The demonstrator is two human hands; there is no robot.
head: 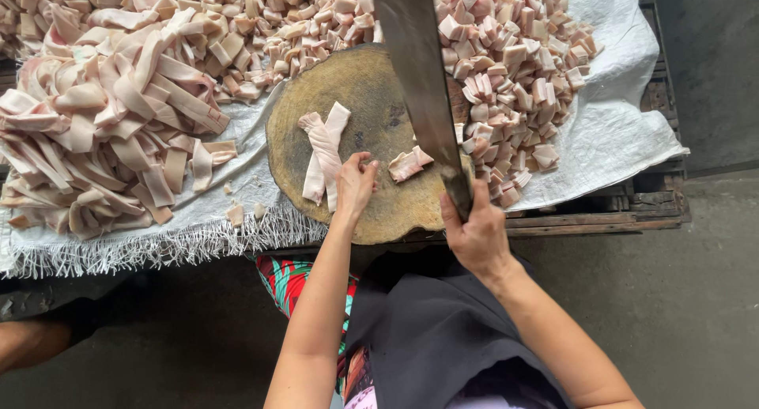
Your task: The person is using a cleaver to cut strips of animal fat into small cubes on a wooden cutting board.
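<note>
Board (pixel 371 93): round, strip heap (pixel 103 116) to its left, cube heap (pixel 514 53) right. Cleaver (pixel 419 85): my right hand (pixel 474 235) fisted on its handle, blade raised above board. Strips (pixel 324 152): mid-board, long axis toward me, my left hand (pixel 356 184) nearer, fingers pressing their near end.

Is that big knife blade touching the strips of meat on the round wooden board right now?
Apart. In the head view the blade, gripped by the right hand, is raised toward the camera, while the meat strips lie flat on the chopping board under the left hand.

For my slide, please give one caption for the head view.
Left hand steadies meat strips on round board; right hand raises cleaver.
</note>
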